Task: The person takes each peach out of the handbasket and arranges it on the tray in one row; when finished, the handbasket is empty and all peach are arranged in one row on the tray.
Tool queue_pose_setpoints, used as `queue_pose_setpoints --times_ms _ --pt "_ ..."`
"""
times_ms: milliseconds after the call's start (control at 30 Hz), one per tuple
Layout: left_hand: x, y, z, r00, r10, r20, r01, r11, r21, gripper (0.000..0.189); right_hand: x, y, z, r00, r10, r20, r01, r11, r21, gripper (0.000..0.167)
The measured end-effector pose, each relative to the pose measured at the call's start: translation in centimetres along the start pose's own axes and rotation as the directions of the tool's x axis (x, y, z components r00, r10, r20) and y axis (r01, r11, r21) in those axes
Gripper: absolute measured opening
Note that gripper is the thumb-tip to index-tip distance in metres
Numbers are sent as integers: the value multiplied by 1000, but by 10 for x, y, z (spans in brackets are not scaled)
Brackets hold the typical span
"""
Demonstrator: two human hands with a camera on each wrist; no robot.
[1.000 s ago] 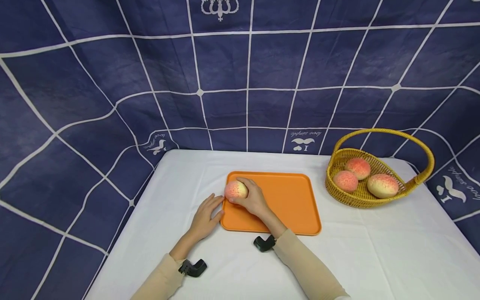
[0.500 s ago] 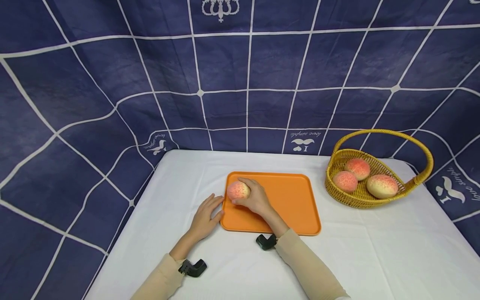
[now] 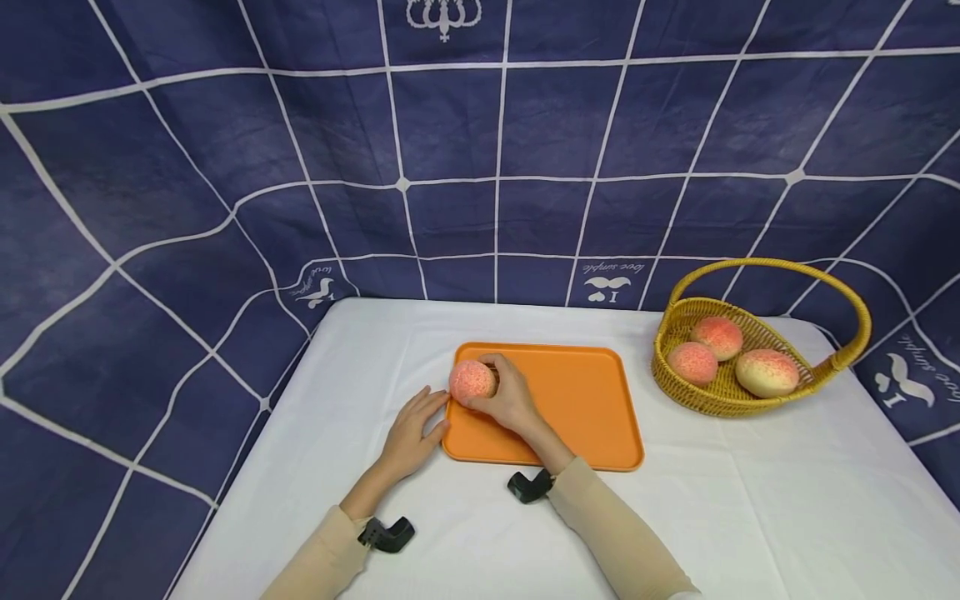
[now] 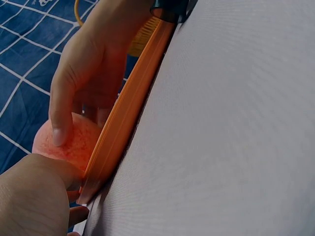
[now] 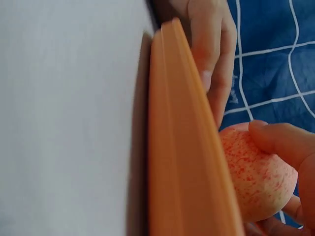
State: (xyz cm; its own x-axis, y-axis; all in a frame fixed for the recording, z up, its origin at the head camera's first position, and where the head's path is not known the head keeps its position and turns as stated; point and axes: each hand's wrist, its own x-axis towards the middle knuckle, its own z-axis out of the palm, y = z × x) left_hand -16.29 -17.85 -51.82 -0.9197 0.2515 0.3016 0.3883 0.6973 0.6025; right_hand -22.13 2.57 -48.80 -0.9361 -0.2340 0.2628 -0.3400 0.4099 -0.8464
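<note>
My right hand (image 3: 507, 398) grips a pink-red speckled peach (image 3: 471, 380) over the left end of an orange tray (image 3: 577, 400). Thumb and fingers curl round its right side; in the right wrist view the thumb lies across the peach (image 5: 256, 172), which shows a paler yellow lower part. Beside the tray's left rim rests my left hand (image 3: 408, 437), fingers extended, fingertips right at the edge. From the left wrist, the left hand (image 4: 34, 191) appears close to the tray's corner and overlaps the lower part of the peach (image 4: 74, 142).
A yellow wicker basket (image 3: 697, 403) with a tall handle stands at the right, holding three peaches (image 3: 767, 372). White cloth (image 3: 720, 517) covers the table. Behind and to the left hangs a navy curtain (image 3: 547, 217) with white grid lines.
The peach has turned in my right hand, its yellow side giving way to red on top. That hand shifted slightly right, then back left. My left hand stays in place.
</note>
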Motion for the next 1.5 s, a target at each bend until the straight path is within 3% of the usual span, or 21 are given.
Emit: queue_pose_setpoints --times_ms 267,700,933,1100,1233,1400,1500 --pt "0 1 0 1000 2 2 -2 1000 7 46 -2 7 4 999 21 27 -24 992 128 67" --pt "1 1 0 1000 14 -1 -14 1000 5 46 -2 6 2 996 77 42 -82 988 135 73" --pt "0 -1 1 1000 4 1 -4 1000 -1 46 -3 -13 -16 996 62 60 -70 986 151 77" --pt "1 -2 2 1000 15 -8 -15 1000 2 46 -13 -31 -42 999 11 36 -16 993 119 75" --pt "1 -2 2 1000 15 -12 -15 1000 4 46 -27 -34 -76 999 -42 6 42 997 71 71" --pt "1 -2 2 1000 15 -18 -16 1000 -4 46 -49 -18 -136 989 -104 -100 98 993 -64 66" --pt "1 -2 1 1000 17 -21 -17 1000 -6 46 -59 -3 -177 974 -107 -202 75 984 -162 64"
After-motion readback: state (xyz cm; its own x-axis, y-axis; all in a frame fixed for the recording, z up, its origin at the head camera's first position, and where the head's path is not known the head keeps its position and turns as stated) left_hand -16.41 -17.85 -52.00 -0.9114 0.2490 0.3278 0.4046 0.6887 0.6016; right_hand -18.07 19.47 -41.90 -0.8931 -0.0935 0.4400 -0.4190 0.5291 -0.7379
